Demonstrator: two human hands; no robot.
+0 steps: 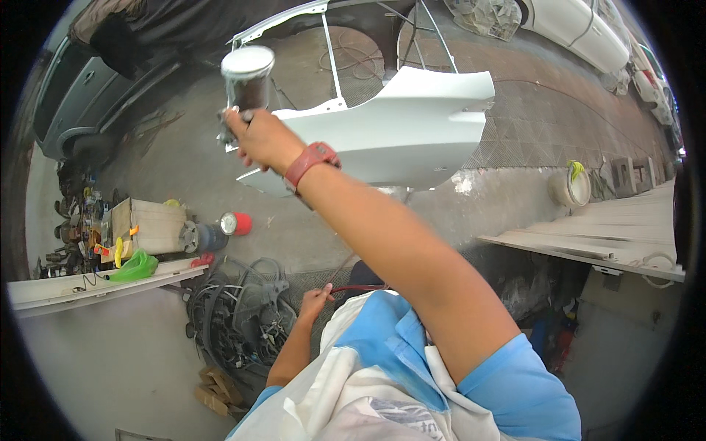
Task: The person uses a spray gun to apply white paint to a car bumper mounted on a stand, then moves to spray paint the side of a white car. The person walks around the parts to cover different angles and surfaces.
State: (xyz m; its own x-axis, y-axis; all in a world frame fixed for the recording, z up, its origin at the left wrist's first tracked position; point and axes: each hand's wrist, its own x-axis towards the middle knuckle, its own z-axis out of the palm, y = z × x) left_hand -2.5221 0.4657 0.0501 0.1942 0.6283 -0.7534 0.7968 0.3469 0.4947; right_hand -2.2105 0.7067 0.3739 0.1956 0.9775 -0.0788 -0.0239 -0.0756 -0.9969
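Note:
My right arm reaches forward and left, and my right hand (266,140) is closed round a paint spray gun (226,126). Its cup (248,70), with a whitish lid and a dark see-through body, stands above the hand. Just beyond and to the right, a white car body panel (397,132) hangs on a stand (332,59); the gun is over its left end. Low by my waist, my left hand (316,301) grips a thin red hose (357,288). Part of that hose disappears behind my body and right arm.
A dark car door (84,95) stands far left. Near left are a carton (151,228), a red can (237,223) and a pile of black parts (243,316). On the right sit a bucket (570,187) and a white ledge (588,239). A white car (581,33) is far right.

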